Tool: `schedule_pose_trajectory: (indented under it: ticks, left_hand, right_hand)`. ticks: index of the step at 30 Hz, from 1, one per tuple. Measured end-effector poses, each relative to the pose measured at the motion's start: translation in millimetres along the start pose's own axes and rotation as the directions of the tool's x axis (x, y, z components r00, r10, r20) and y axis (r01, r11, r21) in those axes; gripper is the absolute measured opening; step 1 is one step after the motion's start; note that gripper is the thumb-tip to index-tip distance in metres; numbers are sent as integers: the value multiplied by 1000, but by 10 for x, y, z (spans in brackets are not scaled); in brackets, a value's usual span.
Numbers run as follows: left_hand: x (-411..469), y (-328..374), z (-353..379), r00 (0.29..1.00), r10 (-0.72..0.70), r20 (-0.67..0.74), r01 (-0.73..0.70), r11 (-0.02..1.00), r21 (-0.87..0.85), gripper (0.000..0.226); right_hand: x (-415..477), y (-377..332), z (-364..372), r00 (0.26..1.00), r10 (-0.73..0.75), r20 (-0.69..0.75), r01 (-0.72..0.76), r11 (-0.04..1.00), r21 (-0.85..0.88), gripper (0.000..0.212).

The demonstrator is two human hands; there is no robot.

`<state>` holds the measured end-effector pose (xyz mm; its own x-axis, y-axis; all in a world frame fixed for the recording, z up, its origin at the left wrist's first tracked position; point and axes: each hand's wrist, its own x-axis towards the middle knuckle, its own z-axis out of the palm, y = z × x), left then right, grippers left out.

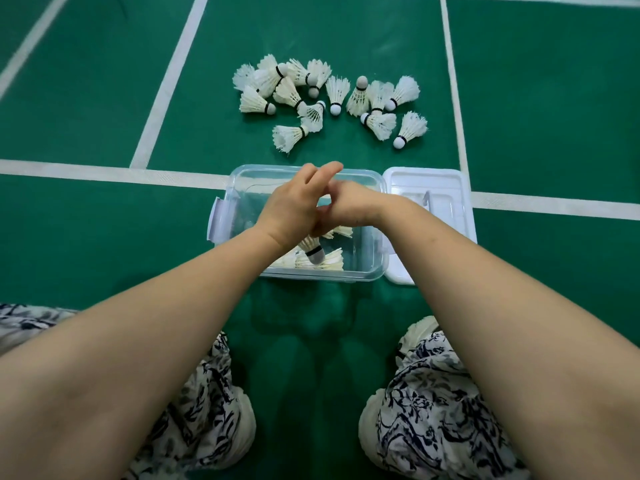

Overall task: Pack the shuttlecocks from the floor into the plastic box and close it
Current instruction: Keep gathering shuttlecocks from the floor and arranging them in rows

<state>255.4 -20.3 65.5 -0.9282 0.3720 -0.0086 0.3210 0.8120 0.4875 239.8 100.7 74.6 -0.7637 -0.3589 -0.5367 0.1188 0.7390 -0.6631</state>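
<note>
Fingers (325,171) lie straight on our left hand (294,206), unreadable on our right hand (353,202); we're mid-packing the plastic box (311,277), loose shuttlecocks (337,88) next.

Bright, even light falls from overhead, casting soft, blurred shadows on the green floor (304,327) between the knees and a faint sheen on the plastic box (239,174) rim. Wide-angle distortion bows the white court lines (454,98) and stretches the frame edges.
</note>
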Motion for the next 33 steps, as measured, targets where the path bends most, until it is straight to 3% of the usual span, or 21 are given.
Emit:
schedule_pose_trajectory:
  ticks: [2,12,16,20,24,26,28,30,33]
  left_hand:
    - [-45,79,-21,999,35,-18,-36,999,-25,53]
    - [-41,151,-21,996,-39,-80,31,994,-101,64]
    - [-54,132,-1,993,-65,-100,46,982,-181,62]
    - [-44,108,18,984,-123,-127,88,965,-247,65]
    - [-20,53,60,977,-167,-130,130,959,-250,76]
    - [-3,46,81,964,-260,-61,225,913,-340,74]
    - [18,48,117,931,-351,103,354,796,-490,68]
    - [28,48,166,903,-347,255,430,688,-585,56]
    - [34,36,208,905,-290,311,425,634,-646,39]
  right_hand:
    - [-34,20,65,999,-34,-3,34,999,-35,26]
    - [-129,67,142,985,-118,-127,134,983,123,38]
    - [-121,94,146,983,-93,-157,125,970,208,31]
    - [-140,124,148,968,-61,-245,132,949,287,63]
    - [-132,195,162,924,10,-383,122,940,320,66]
    - [-124,237,152,899,64,-433,116,919,376,64]
    - [-123,253,127,876,109,-469,120,894,432,60]
    - [-94,276,99,864,149,-482,110,876,469,62]
    - [-37,346,85,864,210,-458,49,870,491,66]
